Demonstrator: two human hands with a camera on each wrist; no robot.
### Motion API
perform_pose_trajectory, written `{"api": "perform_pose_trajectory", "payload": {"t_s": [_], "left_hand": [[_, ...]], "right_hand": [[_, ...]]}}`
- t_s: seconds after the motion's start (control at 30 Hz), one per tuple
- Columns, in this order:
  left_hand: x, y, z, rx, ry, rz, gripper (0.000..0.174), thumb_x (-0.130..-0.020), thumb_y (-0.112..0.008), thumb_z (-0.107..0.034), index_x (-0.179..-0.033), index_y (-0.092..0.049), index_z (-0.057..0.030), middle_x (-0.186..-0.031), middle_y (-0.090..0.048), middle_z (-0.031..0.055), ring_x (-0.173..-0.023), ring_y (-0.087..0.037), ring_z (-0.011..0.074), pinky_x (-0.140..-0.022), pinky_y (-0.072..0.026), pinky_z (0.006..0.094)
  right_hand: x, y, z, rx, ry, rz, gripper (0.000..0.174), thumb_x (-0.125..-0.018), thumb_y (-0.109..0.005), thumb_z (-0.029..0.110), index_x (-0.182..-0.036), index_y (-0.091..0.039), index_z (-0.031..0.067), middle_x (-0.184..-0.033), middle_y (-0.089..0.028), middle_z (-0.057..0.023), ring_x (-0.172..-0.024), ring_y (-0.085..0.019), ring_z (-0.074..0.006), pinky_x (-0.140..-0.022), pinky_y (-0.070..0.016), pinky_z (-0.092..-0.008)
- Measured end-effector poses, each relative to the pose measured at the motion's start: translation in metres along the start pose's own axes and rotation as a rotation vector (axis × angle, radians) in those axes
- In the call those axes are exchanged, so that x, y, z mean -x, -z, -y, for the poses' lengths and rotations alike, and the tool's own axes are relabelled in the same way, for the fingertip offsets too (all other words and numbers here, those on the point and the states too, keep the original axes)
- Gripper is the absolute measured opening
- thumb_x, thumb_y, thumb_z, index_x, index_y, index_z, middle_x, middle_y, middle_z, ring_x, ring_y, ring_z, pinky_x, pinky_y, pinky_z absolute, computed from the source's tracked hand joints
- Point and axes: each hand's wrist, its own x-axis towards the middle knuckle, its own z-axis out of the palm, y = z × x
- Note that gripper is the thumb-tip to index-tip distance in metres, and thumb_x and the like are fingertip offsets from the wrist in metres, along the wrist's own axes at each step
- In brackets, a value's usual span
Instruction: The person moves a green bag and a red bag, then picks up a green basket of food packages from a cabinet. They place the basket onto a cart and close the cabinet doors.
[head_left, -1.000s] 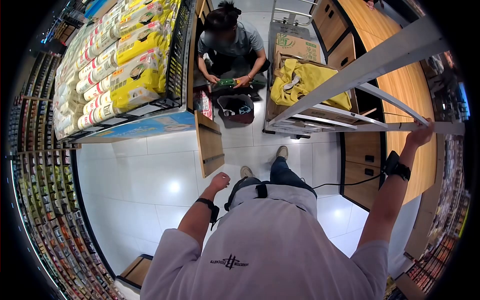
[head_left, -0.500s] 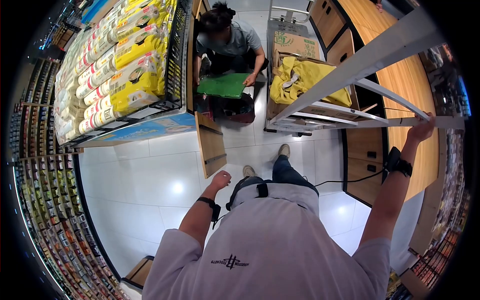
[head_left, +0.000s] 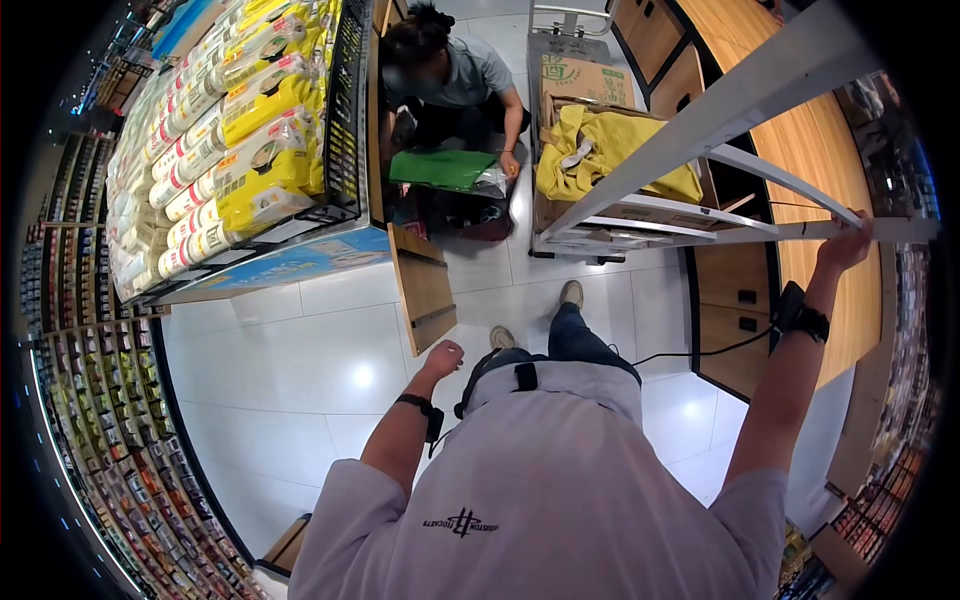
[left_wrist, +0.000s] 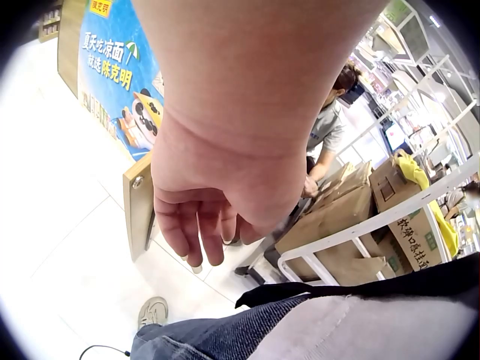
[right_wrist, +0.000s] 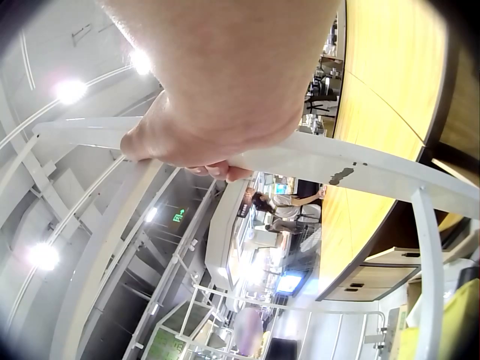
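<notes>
My right hand (head_left: 848, 243) grips the white metal frame (head_left: 720, 128) of a cart, high on its upper bar. In the right wrist view the hand (right_wrist: 210, 139) wraps over that bar (right_wrist: 367, 169), whose paint is chipped. My left hand (head_left: 443, 358) hangs near my waist, holding nothing. Its fingers (left_wrist: 193, 238) droop loosely curled in the left wrist view. Nearest to it is an open wooden door panel (head_left: 424, 288). The cart carries cardboard boxes (head_left: 590, 82) and a bunched yellow cloth (head_left: 615, 150).
A person (head_left: 455, 95) crouches ahead with a green plastic-looking sheet (head_left: 445, 168) over a dark bag (head_left: 470, 215). Stacked noodle packs (head_left: 265, 170) fill a display at left. A wooden counter (head_left: 825, 150) runs along the right; stocked shelves (head_left: 95, 410) line the far left.
The crouching person has spread the green item from a narrow bundle into a wide sheet, now tilted lower. My hands keep their places; the head view has shifted slightly.
</notes>
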Motion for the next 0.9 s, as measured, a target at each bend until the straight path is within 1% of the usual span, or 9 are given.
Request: {"api": "perform_pose_trajectory", "payload": {"t_s": [0.17, 0.23, 0.37, 0.43, 0.53, 0.87, 0.9], "left_hand": [[0.001, 0.001, -0.006, 0.017, -0.003, 0.0, 0.025, -0.081, -0.058, -0.023, -0.093, -0.057, -0.0014, -0.078, -0.067, 0.0126, -0.07, -0.067, 0.0201, -0.063, -0.0543, 0.0312], [0.0, 0.001, -0.008, 0.015, -0.001, 0.003, 0.025, -0.081, -0.058, -0.023, -0.093, -0.056, -0.0014, -0.078, -0.067, 0.0126, -0.07, -0.067, 0.02, -0.063, -0.0543, 0.0313], [-0.002, 0.0, -0.009, 0.019, -0.002, 0.009, 0.025, -0.082, -0.058, -0.024, -0.093, -0.056, -0.0013, -0.079, -0.067, 0.0127, -0.071, -0.067, 0.0198, -0.063, -0.0543, 0.0314], [-0.002, 0.001, -0.011, 0.008, 0.002, 0.009, 0.025, -0.082, -0.058, -0.023, -0.093, -0.056, -0.0011, -0.08, -0.066, 0.0126, -0.071, -0.067, 0.0196, -0.063, -0.0542, 0.0313], [0.001, 0.001, -0.014, 0.008, 0.011, 0.012, 0.025, -0.082, -0.057, -0.023, -0.093, -0.056, -0.0007, -0.08, -0.066, 0.0123, -0.072, -0.067, 0.0195, -0.062, -0.0542, 0.0311], [0.008, 0.003, -0.019, 0.004, 0.022, 0.028, 0.026, -0.082, -0.057, -0.022, -0.094, -0.056, 0.0012, -0.08, -0.065, 0.0129, -0.072, -0.066, 0.0203, -0.062, -0.054, 0.0315], [0.008, 0.003, -0.02, 0.001, 0.022, 0.029, 0.026, -0.082, -0.057, -0.022, -0.094, -0.056, 0.0012, -0.08, -0.065, 0.0129, -0.072, -0.066, 0.0203, -0.062, -0.054, 0.0315]], "right_hand": [[-0.001, 0.0, 0.0, -0.022, -0.007, -0.03, 0.03, -0.088, -0.055, 0.029, -0.079, -0.053, -0.0001, -0.068, -0.053, -0.012, -0.058, -0.049, -0.0208, -0.06, -0.042, -0.0339], [-0.002, 0.002, -0.002, -0.049, 0.007, 0.012, 0.031, -0.088, -0.055, 0.029, -0.08, -0.054, -0.0009, -0.068, -0.053, -0.0128, -0.058, -0.049, -0.0214, -0.06, -0.0426, -0.0345], [-0.007, 0.006, -0.004, -0.031, 0.004, 0.007, 0.031, -0.087, -0.055, 0.028, -0.079, -0.054, -0.0015, -0.068, -0.053, -0.0129, -0.058, -0.049, -0.0215, -0.06, -0.0427, -0.0352], [-0.006, 0.006, -0.003, -0.06, 0.009, 0.045, 0.03, -0.087, -0.055, 0.028, -0.079, -0.054, -0.0017, -0.067, -0.052, -0.0127, -0.058, -0.049, -0.0215, -0.06, -0.043, -0.0357], [-0.001, -0.002, 0.0, -0.033, 0.029, -0.005, 0.03, -0.087, -0.055, 0.027, -0.079, -0.054, -0.0022, -0.067, -0.052, -0.0124, -0.058, -0.048, -0.0213, -0.061, -0.0431, -0.0358], [0.004, -0.01, 0.004, -0.034, 0.031, -0.024, 0.03, -0.086, -0.055, 0.028, -0.081, -0.053, -0.0016, -0.066, -0.05, -0.0115, -0.058, -0.048, -0.021, -0.061, -0.0431, -0.0357], [0.004, -0.011, 0.005, -0.024, 0.019, -0.053, 0.03, -0.086, -0.055, 0.028, -0.081, -0.053, -0.0015, -0.066, -0.05, -0.0112, -0.058, -0.048, -0.0209, -0.061, -0.0431, -0.0356]]}}
